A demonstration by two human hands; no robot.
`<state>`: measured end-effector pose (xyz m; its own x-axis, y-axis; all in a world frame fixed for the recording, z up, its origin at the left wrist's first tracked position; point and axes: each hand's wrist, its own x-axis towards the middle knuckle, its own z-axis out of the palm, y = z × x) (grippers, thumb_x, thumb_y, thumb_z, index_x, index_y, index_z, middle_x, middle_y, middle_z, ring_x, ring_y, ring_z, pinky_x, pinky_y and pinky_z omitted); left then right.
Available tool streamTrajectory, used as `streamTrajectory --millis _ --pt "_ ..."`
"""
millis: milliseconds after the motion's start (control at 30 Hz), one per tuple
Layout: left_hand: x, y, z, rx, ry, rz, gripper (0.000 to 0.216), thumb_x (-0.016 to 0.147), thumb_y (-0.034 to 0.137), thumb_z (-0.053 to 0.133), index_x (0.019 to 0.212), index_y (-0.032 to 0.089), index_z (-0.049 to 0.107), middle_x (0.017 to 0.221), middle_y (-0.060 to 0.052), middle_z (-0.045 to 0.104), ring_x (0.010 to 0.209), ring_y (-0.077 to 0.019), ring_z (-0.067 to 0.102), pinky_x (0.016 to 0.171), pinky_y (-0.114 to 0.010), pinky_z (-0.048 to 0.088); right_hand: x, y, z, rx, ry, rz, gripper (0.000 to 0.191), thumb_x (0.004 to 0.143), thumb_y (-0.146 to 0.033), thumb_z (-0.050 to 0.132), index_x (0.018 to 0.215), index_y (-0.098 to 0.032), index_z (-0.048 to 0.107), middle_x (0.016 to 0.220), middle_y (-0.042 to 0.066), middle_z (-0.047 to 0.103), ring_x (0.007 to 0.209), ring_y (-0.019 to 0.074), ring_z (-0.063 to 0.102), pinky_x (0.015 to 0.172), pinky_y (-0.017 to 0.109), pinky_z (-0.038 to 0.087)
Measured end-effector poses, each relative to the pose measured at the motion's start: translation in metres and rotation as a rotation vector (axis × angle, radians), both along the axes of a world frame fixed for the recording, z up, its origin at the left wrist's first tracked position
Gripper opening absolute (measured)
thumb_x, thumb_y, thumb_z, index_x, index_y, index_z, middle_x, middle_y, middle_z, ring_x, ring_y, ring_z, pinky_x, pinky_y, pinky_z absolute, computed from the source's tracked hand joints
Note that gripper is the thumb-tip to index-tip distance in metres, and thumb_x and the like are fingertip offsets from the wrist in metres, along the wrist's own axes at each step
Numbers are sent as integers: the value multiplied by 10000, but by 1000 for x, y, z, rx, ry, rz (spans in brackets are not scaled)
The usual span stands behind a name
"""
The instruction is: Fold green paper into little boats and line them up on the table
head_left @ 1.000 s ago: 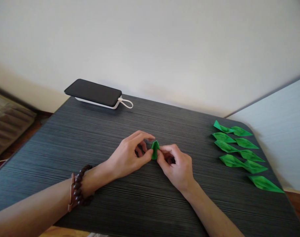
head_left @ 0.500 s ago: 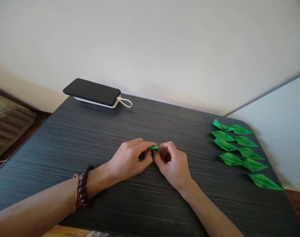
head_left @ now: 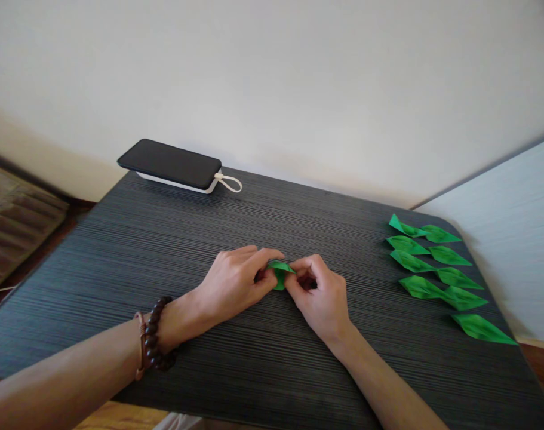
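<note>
A small piece of folded green paper (head_left: 280,276) is pinched between my two hands, just over the middle of the table. My left hand (head_left: 238,278) grips its left side with thumb and fingers, a dark bead bracelet and a thin brown band on that wrist. My right hand (head_left: 320,295) pinches the paper's right edge between thumb and forefinger. Fingers cover part of the paper, so its full shape is hidden. Over at the table's right side lie several pointed folded green paper pieces (head_left: 451,255), mostly in pairs, like leaves or little boats.
The dark wood-grain table (head_left: 186,233) stands against a pale wall. Near its back left edge a black phone (head_left: 171,162) rests on a white block (head_left: 177,182), with a white cable loop (head_left: 231,182) at its right end. A light panel (head_left: 513,239) borders the right side.
The hands have drawn slightly apart, and more of the green paper shows between them. The view has shifted a little; the pieces on the right lie as before.
</note>
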<state>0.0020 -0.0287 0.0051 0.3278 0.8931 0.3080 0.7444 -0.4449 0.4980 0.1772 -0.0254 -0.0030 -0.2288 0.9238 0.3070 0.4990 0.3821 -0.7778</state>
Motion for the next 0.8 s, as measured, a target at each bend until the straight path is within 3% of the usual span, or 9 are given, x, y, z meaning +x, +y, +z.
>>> streamTrajectory --millis 133,300,467,567,800 --pt "0 1 2 -43 36 12 268 784 161 503 1028 187 612 691 -4 604 585 -115 533 580 -232 425 0 0 0 89 -57 7 82 756 -145 557 798 -210 531 583 -54 575 471 77 541 487 173 441" --pt "1 2 3 -189 33 20 127 783 255 569 888 200 614 639 27 589 570 -116 530 561 -229 407 2 2 -2 150 -86 57 97 764 -155 555 841 -212 539 587 -57 584 454 71 529 490 171 438" --pt "0 2 5 -255 -69 40 132 766 181 569 894 195 597 639 38 600 558 -99 532 527 -200 400 5 3 -3 289 -186 65 94 789 -153 547 861 -209 568 608 -41 599 471 76 531 496 185 417" --pt "1 1 9 -336 -220 51 214 766 132 545 967 192 586 711 27 655 549 -88 550 538 -199 434 6 3 -2 361 -192 106 102 824 -155 538 890 -210 592 625 -27 602 504 80 542 505 191 413" --pt "3 6 14 -770 -839 -12 340 768 202 599 1088 149 495 834 -27 665 628 -115 629 543 -227 548 8 4 5 340 -40 183 202 813 -105 550 967 -222 608 806 8 674 679 106 634 596 213 492"
